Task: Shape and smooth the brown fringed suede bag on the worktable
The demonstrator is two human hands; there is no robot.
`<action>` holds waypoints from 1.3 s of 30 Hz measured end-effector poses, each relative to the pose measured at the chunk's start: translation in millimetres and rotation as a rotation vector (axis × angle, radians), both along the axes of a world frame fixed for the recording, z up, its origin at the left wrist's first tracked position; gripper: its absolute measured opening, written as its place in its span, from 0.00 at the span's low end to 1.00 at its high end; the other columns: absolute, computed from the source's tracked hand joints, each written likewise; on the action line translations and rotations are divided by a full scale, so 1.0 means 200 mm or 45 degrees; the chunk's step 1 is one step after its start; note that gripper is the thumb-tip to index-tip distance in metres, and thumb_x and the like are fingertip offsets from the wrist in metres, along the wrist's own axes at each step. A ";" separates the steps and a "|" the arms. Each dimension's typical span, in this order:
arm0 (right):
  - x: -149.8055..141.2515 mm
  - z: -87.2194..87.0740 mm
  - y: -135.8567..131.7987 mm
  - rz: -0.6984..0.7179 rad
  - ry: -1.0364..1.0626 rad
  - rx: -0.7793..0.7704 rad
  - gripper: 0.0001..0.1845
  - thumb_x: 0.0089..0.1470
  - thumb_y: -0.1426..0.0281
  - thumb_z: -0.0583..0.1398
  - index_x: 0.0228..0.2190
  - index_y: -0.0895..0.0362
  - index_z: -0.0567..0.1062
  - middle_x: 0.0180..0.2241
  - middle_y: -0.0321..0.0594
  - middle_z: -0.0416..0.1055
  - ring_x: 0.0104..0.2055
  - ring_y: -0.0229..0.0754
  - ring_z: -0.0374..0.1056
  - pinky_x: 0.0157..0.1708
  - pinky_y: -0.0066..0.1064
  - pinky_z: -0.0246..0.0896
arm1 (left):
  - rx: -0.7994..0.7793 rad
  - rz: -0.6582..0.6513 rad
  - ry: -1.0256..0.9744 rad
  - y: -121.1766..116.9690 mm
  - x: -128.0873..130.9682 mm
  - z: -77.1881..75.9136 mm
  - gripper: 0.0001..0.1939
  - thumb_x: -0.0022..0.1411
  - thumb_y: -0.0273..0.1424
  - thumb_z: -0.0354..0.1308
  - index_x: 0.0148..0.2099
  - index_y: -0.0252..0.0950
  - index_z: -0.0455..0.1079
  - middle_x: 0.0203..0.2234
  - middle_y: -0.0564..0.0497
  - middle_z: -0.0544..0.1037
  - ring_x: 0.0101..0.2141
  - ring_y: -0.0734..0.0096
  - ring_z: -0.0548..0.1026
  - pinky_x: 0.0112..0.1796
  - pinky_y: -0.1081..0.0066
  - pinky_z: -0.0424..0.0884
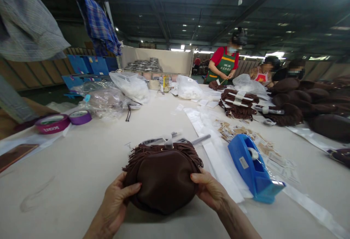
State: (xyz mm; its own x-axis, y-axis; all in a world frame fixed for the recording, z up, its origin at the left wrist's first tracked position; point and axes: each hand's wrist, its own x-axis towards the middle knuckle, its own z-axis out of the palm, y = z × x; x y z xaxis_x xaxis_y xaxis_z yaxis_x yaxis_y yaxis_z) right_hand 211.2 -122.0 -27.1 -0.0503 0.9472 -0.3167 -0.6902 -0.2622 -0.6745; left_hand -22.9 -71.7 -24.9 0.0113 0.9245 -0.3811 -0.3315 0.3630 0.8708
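A dark brown fringed handbag is held between my two hands at the front of the table, its smooth rounded side facing me. My left hand grips its left side, thumb on the front and the other fingers partly hidden behind. On the opposite side, my right hand pinches the edge, with its thumb in front. Fringe hangs along the top of the bag. White wrapping and a strap wrapped in pale material show at its upper edge.
A blue tape dispenser stands to the right, beside white paper strips and a pile of tags. Brown bags are heaped at far right. Tape rolls and plastic bags lie left. Co-workers are across the table.
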 end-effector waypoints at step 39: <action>-0.02 -0.15 -0.07 -0.214 -1.448 0.133 0.13 0.36 0.66 0.63 0.21 0.55 0.63 0.21 0.31 0.58 0.26 0.38 0.54 0.26 0.28 0.49 | 0.395 -0.170 1.308 -0.02 -0.09 -0.06 0.11 0.32 0.41 0.57 0.20 0.41 0.64 0.17 0.56 0.70 0.24 0.63 0.68 0.28 0.70 0.61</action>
State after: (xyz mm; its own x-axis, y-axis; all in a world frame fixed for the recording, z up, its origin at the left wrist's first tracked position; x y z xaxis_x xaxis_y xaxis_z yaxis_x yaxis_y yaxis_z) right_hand 207.9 -136.7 -56.7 0.3433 0.9391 -0.0178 0.3093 -0.1309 -0.9419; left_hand -41.9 -76.4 -36.5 -0.0721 0.9973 -0.0154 0.6354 0.0578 0.7700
